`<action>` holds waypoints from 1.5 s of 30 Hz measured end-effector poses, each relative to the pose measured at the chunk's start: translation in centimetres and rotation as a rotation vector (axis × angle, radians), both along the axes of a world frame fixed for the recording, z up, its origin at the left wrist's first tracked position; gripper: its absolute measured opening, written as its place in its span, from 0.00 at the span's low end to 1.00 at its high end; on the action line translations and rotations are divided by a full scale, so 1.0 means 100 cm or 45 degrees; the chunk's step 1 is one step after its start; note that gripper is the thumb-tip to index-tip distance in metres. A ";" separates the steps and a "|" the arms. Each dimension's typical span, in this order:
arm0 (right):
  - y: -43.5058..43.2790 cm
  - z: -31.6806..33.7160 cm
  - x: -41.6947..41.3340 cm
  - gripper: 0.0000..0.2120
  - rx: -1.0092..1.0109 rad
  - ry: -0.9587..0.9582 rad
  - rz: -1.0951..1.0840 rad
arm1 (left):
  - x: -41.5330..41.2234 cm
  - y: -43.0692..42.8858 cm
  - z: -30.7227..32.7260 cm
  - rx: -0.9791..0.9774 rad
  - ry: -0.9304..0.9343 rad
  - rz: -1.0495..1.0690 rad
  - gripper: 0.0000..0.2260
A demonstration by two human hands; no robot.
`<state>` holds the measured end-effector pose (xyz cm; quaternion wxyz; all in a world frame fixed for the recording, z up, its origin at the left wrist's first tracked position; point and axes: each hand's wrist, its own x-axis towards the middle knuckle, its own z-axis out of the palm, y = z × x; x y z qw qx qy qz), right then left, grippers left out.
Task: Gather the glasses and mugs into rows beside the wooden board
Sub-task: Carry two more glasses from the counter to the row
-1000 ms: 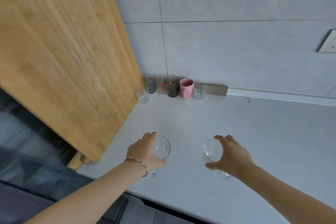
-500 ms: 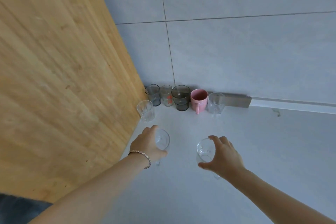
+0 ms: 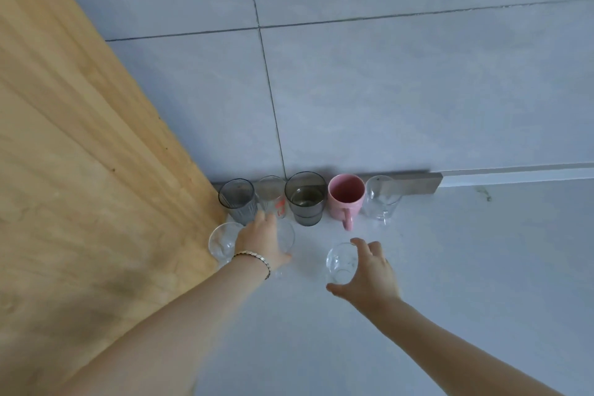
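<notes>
The big wooden board (image 3: 80, 186) fills the left side. Along the wall stands a row: a grey ribbed glass (image 3: 238, 201), a clear glass with red print (image 3: 273, 196), a dark smoky glass (image 3: 305, 198), a pink mug (image 3: 346, 198) and a clear glass (image 3: 382, 197). In front of that row, a clear glass (image 3: 221, 241) stands against the board's edge. My left hand (image 3: 260, 239) grips a clear glass (image 3: 287, 236) just right of it. My right hand (image 3: 366, 270) holds another clear glass (image 3: 341, 262) further right, on the white counter (image 3: 450, 267).
A grey tiled wall (image 3: 385, 90) rises right behind the back row. A grey strip (image 3: 414, 183) lies along the foot of the wall behind the rightmost glass. The counter stretches to the right and towards me.
Both hands have carried their clear glasses away from me, towards the back row. The left one now sits right beside the glass at the board's edge.
</notes>
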<state>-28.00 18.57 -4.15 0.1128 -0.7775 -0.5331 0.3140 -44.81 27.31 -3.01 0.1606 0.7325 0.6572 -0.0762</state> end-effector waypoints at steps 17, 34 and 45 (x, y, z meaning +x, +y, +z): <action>0.061 -0.034 -0.069 0.43 -0.031 0.297 -0.328 | -0.020 0.033 -0.027 0.004 0.026 -0.085 0.37; -0.052 -0.018 0.040 0.20 -0.471 0.154 0.088 | 0.019 -0.024 0.002 0.308 0.249 -0.380 0.33; -0.274 0.016 0.286 0.21 -0.527 -0.052 -0.233 | 0.281 -0.192 0.006 -0.326 0.013 -0.763 0.06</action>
